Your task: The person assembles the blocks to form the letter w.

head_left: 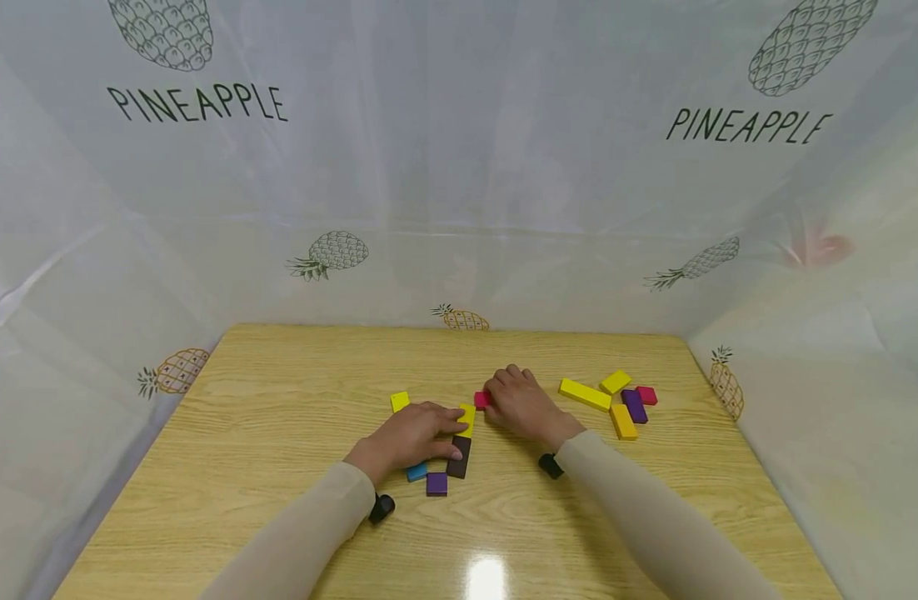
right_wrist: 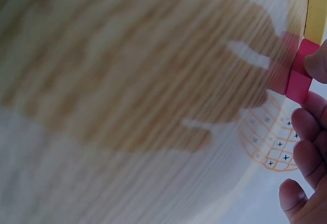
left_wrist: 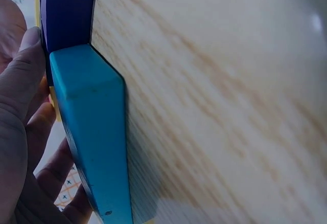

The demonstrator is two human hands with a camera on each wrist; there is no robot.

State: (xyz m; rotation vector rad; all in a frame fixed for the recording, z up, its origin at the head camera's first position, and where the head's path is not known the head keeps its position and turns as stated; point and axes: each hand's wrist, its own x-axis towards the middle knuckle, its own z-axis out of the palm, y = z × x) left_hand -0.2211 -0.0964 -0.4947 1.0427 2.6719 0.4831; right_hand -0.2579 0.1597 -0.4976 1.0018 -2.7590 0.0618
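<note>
My left hand (head_left: 412,435) lies over a group of blocks. Its fingertips rest on a yellow block (head_left: 467,420), and the thumb touches a dark block (head_left: 459,458) lined up end to end with it. Below the palm are a blue block (head_left: 417,472) and a purple block (head_left: 436,484); the left wrist view shows the blue block (left_wrist: 94,132) close beside the fingers. Another yellow block (head_left: 401,401) is partly behind this hand. My right hand (head_left: 521,404) pinches a red block (right_wrist: 300,73) between thumb and finger, near the far end of the yellow block.
On the right of the wooden table (head_left: 294,367) lie a long yellow block (head_left: 585,394), a short yellow block (head_left: 616,382), an orange-yellow block (head_left: 624,422), a purple block (head_left: 634,407) and a red block (head_left: 646,396). A pineapple-printed curtain (head_left: 459,183) surrounds the table's back and sides.
</note>
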